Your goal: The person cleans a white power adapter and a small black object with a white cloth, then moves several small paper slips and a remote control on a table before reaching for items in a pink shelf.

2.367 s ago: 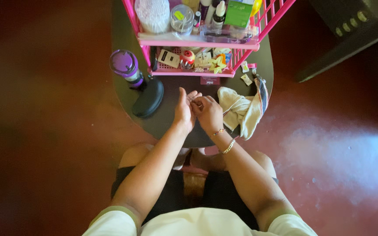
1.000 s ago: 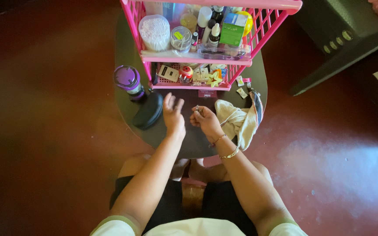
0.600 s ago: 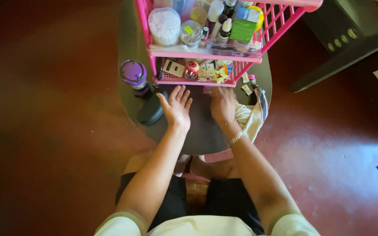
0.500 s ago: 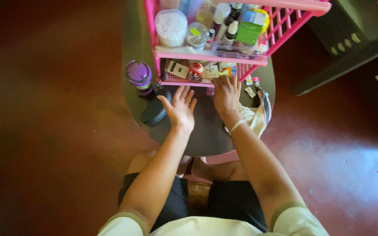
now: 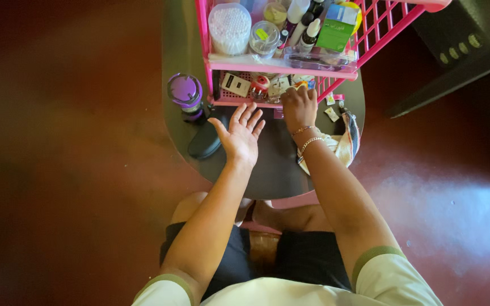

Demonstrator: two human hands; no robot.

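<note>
- Reaching into the lower shelf of the pink rack (image 5: 290,71), the right hand (image 5: 299,107) is seen with fingers curled among the small clutter (image 5: 267,86); what is gripped, if anything, cannot be told.
- The clutter lies directly ahead of the right hand, touching the fingertips, farther from the left.
- The left hand (image 5: 242,136) is held palm-up, fingers spread, empty, above the dark table (image 5: 267,170), just beside the right wrist.
- A purple-lidded cup (image 5: 185,93) stands to the left.

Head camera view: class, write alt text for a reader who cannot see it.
A seated person's right hand reaches into the lower tray of a pink wire rack of small toiletries on a dark round table. The left hand hovers open, palm up, near a black case.
</note>
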